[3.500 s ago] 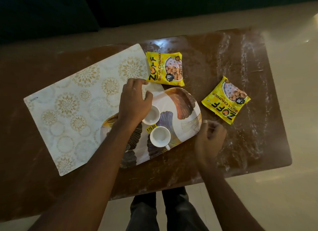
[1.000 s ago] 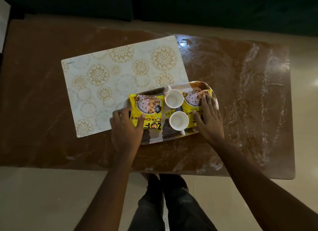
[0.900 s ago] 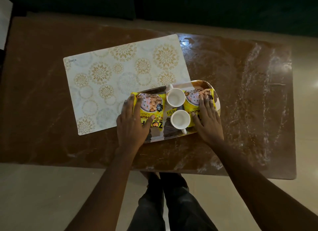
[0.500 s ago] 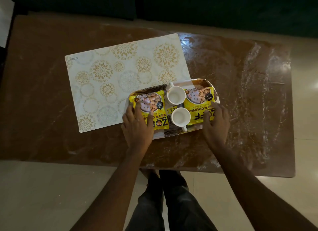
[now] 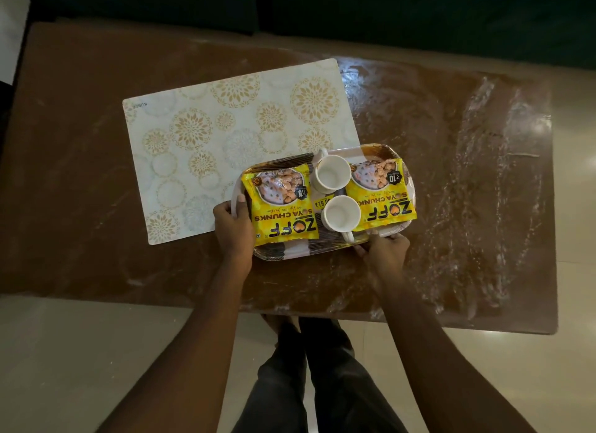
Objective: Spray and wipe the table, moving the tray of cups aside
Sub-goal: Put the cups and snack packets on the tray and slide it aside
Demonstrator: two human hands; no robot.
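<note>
You hold the tray, ready to move it aside.

Your left hand (image 5: pixel 233 229) grips the left end of the tray (image 5: pixel 283 255), and your right hand (image 5: pixel 385 252) seems closed on its near right corner. The tray sits partly on the mat (image 5: pixel 225 135), with two cups (image 5: pixel 332 174) and two packets (image 5: pixel 283 206). Next, lift it level so the cups do not slide; the table (image 5: pixel 451 174) is not yet cleared.
</note>
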